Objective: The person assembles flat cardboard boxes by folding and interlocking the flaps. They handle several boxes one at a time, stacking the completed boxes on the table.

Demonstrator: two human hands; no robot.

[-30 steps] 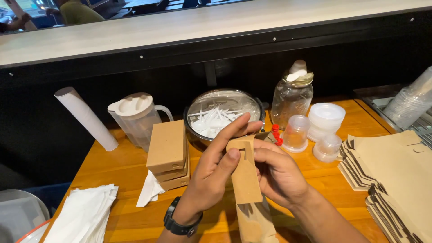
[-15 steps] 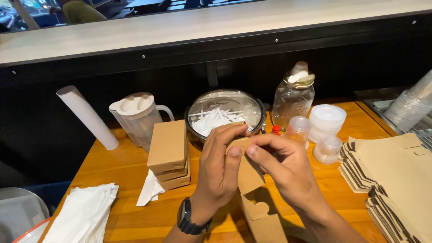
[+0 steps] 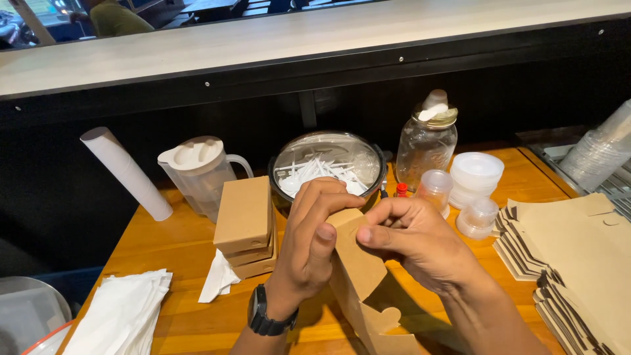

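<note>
A brown cardboard box [image 3: 360, 276], partly folded, stands tilted over the wooden table [image 3: 171, 243] in front of me. My left hand [image 3: 309, 246], with a black watch on the wrist, grips its left side near the top, thumb pressed on the panel. On the right my right hand [image 3: 414, 240] pinches the upper flap with thumb and fingers. A tab with a rounded cut shows at the box's lower end. Two finished brown boxes [image 3: 246, 223] are stacked just left of my hands.
Flat unfolded box blanks [image 3: 578, 263] lie stacked at the right. Behind are a bowl of white sticks [image 3: 327, 167], a glass jar [image 3: 427, 141], small plastic cups [image 3: 476, 177], a clear pitcher [image 3: 200, 171] and a white roll [image 3: 125, 172]. White napkins [image 3: 121, 315] lie at the lower left.
The box has swung from upright to tilted, its lower end toward me. Both hands shifted up its top end and my right fingers now pinch the flap.
</note>
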